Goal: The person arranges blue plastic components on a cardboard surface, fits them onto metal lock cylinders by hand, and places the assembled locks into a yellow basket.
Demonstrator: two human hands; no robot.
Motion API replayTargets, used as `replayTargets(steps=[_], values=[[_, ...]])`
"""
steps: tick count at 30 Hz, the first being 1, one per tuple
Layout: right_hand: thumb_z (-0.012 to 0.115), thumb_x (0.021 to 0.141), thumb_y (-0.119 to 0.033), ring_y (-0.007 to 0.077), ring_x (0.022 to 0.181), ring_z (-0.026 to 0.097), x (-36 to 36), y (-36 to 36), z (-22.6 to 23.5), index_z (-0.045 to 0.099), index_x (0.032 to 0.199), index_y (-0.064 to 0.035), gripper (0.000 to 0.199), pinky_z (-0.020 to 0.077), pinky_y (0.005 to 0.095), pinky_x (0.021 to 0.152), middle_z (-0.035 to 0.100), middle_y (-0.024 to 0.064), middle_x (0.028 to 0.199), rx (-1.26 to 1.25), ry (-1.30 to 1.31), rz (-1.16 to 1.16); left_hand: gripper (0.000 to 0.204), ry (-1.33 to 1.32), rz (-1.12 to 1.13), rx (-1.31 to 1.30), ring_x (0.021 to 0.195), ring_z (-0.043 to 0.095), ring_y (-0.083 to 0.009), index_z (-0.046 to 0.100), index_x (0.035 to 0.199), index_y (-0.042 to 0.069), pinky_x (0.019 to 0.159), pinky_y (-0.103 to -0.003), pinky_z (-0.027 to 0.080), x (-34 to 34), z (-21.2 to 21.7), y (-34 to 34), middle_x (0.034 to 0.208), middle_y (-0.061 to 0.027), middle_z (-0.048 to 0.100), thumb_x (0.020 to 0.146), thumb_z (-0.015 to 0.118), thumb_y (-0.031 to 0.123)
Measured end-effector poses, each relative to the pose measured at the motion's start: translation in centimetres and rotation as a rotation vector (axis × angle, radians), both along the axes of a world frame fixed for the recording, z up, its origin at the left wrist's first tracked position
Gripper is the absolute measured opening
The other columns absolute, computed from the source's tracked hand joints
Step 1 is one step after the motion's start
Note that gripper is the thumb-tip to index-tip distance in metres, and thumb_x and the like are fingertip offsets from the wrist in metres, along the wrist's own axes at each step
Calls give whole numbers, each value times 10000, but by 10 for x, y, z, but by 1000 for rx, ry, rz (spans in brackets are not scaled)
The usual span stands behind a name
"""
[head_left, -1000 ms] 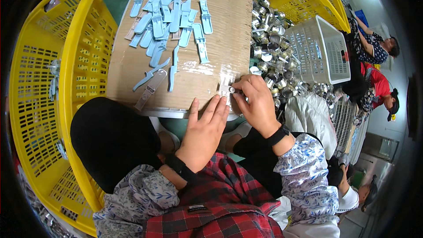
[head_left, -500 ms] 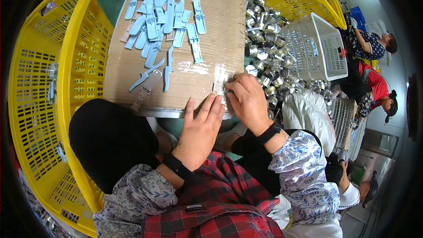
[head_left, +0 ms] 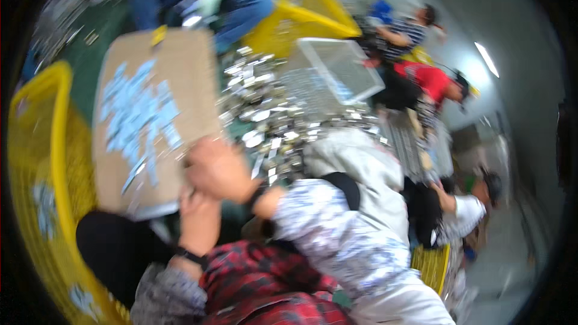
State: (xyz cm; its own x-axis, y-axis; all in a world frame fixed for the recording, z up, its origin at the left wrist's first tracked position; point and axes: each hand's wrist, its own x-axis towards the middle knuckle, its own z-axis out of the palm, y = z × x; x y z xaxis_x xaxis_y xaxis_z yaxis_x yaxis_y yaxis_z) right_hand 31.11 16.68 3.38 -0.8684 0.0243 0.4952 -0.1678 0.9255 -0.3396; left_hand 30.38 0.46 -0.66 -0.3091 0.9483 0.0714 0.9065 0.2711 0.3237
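Observation:
The view is smeared by motion. My right hand (head_left: 217, 168) is over the right front edge of the cardboard-topped work surface (head_left: 174, 54), its fingers blurred. Just below it, my left hand (head_left: 200, 222) reaches up with its fingertips close to or under the right hand. What either hand holds, if anything, is hidden by the blur. Light-blue plastic handle-like pieces (head_left: 135, 105) lie in a loose pile on the cardboard, left of and beyond my hands.
Shiny metal parts (head_left: 265, 114) are heaped right of the cardboard, beside a white crate (head_left: 355, 93) and a pale sack (head_left: 355, 156). A yellow basket (head_left: 63, 126) stands at left, another yellow basket (head_left: 301, 21) beyond. Several people are at right and at the far side.
The whole view has swung right, so the work surface and hands appear further left. My right hand has come over the left one; the left fingers no longer lie flat in sight.

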Motion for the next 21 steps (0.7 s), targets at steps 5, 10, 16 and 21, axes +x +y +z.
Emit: replayTargets(steps=[5, 10, 16, 21], values=[[648, 808, -281, 349, 845, 674, -85, -68, -7, 716, 839, -23, 269, 530, 455, 728, 692, 193, 872, -161, -464, -332, 544, -703, 154, 326, 1284, 483, -369, 541, 1294, -2, 1130, -526, 285, 7, 0, -15, 1361, -174, 542, 851, 654, 290], [653, 780, -160, 314, 856, 707, -103, -64, -21, 748, 832, -56, 150, 552, 430, 726, 721, 155, 898, -179, -582, -511, 690, -578, 1, -17, 1436, 315, -335, 414, 1456, 78, 1205, -456, 171, 4, -31, -28, 1527, -119, 409, 903, 608, 441], [621, 767, -152, 445, 812, 646, -91, -53, -26, 648, 976, 8, 265, 538, 490, 737, 663, 238, 817, -437, -170, -229, 464, -365, 70, 213, 1182, 531, -405, 584, 1247, 2, 1107, -542, 289, 4, -32, -20, 1245, -227, 591, 837, 613, 217], [759, 764, -314, 372, 736, 644, -6, 42, 66, 632, 938, -37, 351, 508, 425, 657, 652, 182, 808, -413, -296, -186, 627, 96, 53, 15, 1431, 327, -270, 506, 1367, 56, 1148, -559, 227, 11, 6, 6, 1467, -107, 448, 788, 694, 206]])
